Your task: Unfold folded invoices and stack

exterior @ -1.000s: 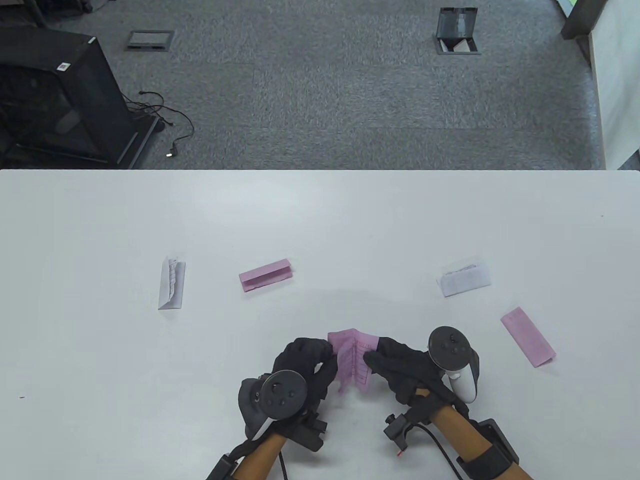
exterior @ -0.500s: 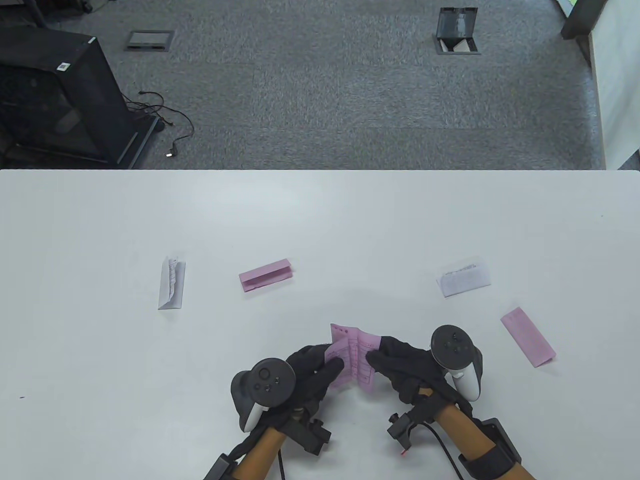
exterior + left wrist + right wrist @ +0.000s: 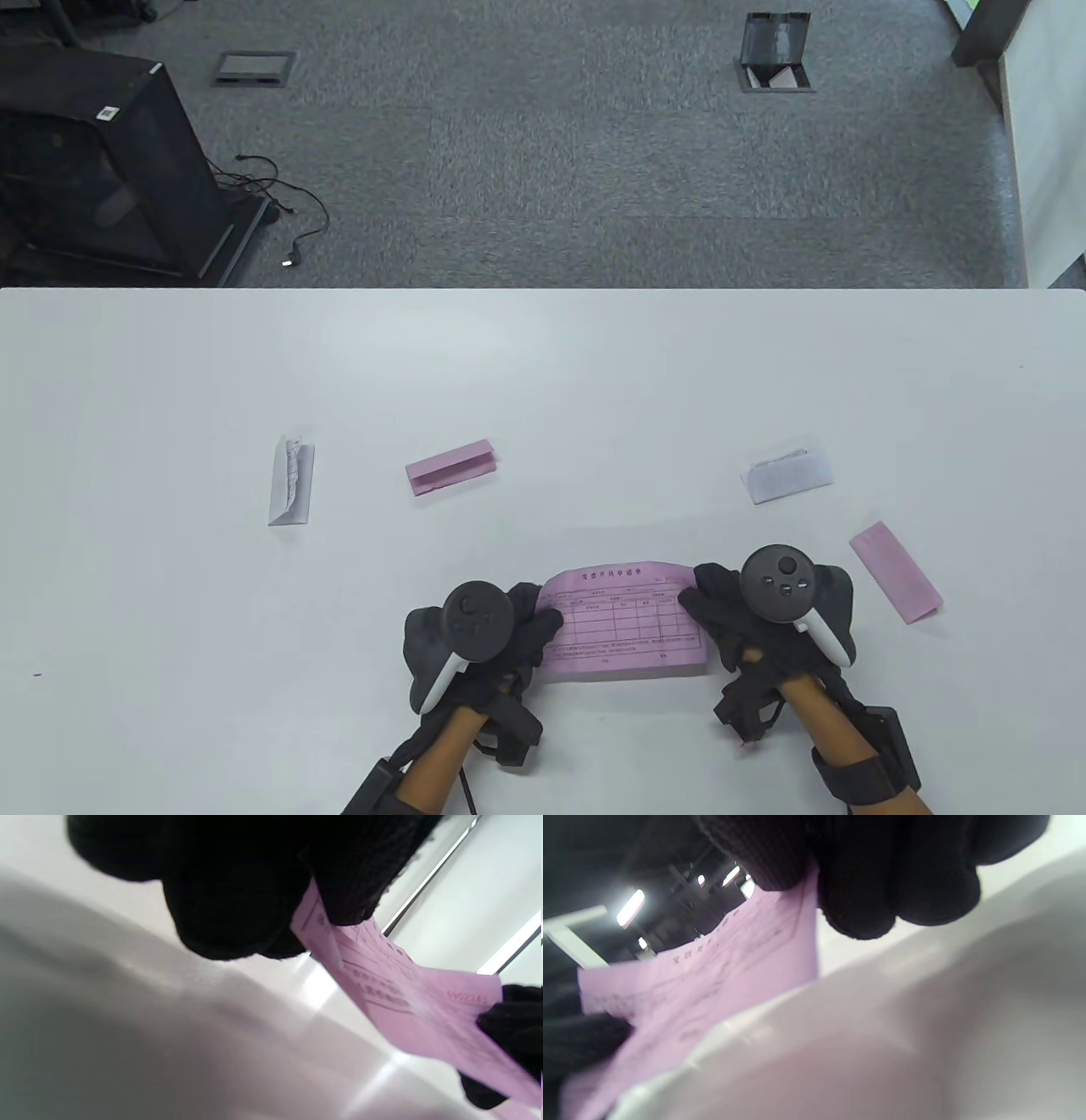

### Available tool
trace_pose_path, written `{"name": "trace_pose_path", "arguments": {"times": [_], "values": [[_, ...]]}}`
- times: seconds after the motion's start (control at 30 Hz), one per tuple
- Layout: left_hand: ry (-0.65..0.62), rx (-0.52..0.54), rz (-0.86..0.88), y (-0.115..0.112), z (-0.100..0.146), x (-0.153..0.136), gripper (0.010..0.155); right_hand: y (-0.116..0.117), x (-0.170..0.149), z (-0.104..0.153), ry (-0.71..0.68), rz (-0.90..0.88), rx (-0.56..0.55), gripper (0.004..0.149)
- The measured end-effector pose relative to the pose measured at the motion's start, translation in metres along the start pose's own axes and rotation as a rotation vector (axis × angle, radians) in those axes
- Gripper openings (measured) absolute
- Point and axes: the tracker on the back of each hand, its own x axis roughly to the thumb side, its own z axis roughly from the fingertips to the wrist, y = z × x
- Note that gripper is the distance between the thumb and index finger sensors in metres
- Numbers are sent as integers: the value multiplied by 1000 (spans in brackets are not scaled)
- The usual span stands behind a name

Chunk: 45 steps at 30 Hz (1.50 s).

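Across the near half of the white table (image 3: pixel 543 373), from about 9 o'clock round to 3 o'clock, is everything that matters, and there's loads of bare surface beyond it toward 12 o'clock for laying a stack. The near edge isn't in frame, so I can't say how much margin the hands have at 6 o'clock.

Biggest item is the opened pink invoice (image 3: pixel 624 624), down at 6 o'clock, spread out wide between both hands. Left hand (image 3: pixel 509 632) pinches its 9 o'clock end, right hand (image 3: pixel 721 611) pinches the 3 o'clock end. The wrist views show thumb and fingers clamped on the paper, with the sheet lifted off the table, I'd say.

My read: it's thin, light, floppy paper with creases that'll want to spring back, so holding both short ends with light tension is the way, then lay it flat. Pull too hard and it could tear at a fold.

Left to do, going smaller: a folded white invoice (image 3: pixel 291 481) out at 9 o'clock, a folded pink invoice (image 3: pixel 896 572) at 3 o'clock just beside the right hand, another folded pink slip (image 3: pixel 450 466) at 10–11 o'clock, and a folded white slip (image 3: pixel 787 474) at 1–2 o'clock. All well apart from each other, so each is easy to pick up by a loose flap edge.
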Motion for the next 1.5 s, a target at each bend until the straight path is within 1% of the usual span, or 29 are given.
{"name": "trace_pose_path", "arguments": {"times": [0.1, 0.2, 0.27, 0.37, 0.4, 0.43, 0.47, 0.5, 0.57, 0.6, 0.63, 0.7, 0.73, 0.8, 0.87, 0.9, 0.93, 0.97, 1.0, 1.03, 1.07, 1.1, 1.13, 1.2, 1.3, 1.37, 1.47, 1.5], "values": [[28, -92, -164, -9, -4, 6, 49, 10, 7, 0, 0, 168, 19, 39], [43, -97, -296, -14, -6, 14, 60, 17, 19, 3, -7, 334, 17, 38], [63, -136, -401, -17, -7, 15, 76, 19, 23, 5, -5, 367, 21, 38], [45, -103, -444, -16, -2, 16, 98, 20, 24, 6, 2, 379, 21, 38], [6, -84, -510, -16, 1, 18, 101, 20, 24, 6, 7, 375, 23, 38], [-21, -62, -581, -16, 4, 20, 100, 20, 24, 6, 12, 372, 26, 38], [-43, -47, -617, -15, 7, 22, 94, 19, 23, 6, 19, 367, 30, 38], [-67, -36, -612, -15, 9, 23, 86, 19, 23, 6, 22, 368, 31, 38], [-102, -68, -634, -17, 11, 23, 65, 19, 22, 6, 29, 378, 35, 38], [-96, -86, -635, -18, 10, 23, 58, 19, 22, 6, 32, 376, 37, 38], [-85, -122, -626, -19, 8, 20, 54, 18, 21, 6, 35, 369, 40, 38], [-62, -168, -550, -19, 7, 13, 56, 16, 21, 6, 50, 373, 59, 39], [-56, -184, -516, -19, 7, 11, 60, 15, 21, 7, 67, 390, 75, 40], [-57, -202, -514, -19, 7, 9, 67, 8, 22, 9, 95, 448, 85, 48], [-62, -211, -518, -19, 7, 9, 70, -3, 30, 17, 63, 494, -68, 61], [-70, -218, -508, -19, 7, 9, 70, -8, 39, 23, 12, 508, -169, 66], [-73, -226, -503, -19, 6, 8, 70, -10, 46, 27, -47, 507, -204, 69], [-69, -237, -492, -19, 6, 8, 70, -9, 58, 30, -150, 492, -202, 67], [-68, -247, -480, -19, 5, 7, 70, -4, 70, 32, -233, 476, -167, 65], [-67, -254, -474, -20, 5, 6, 70, 2, 79, 31, -272, 470, -127, 63], [-67, -265, -470, -20, 5, 5, 70, 15, 92, 29, -292, 481, -53, 61], [-65, -269, -468, -20, 5, 5, 70, 22, 97, 28, -294, 497, -10, 61], [-65, -274, -462, -20, 5, 4, 71, 36, 106, 23, -297, 531, 61, 61], [-64, -280, -461, -20, 5, 4, 70, 53, 115, 17, -301, 559, 115, 62], [-65, -286, -463, -20, 6, 5, 71, 70, 122, 10, -292, 588, 147, 63], [-60, -296, -455, -20, 5, 4, 73, 72, 121, 9, -286, 590, 121, 62], [-61, -306, -445, -20, 5, 4, 73, 78, 114, 7, -258, 655, 161, 63], [-61, -307, -445, -20, 5, 4, 74, 78, 111, 7, -260, 649, 143, 63]]}}
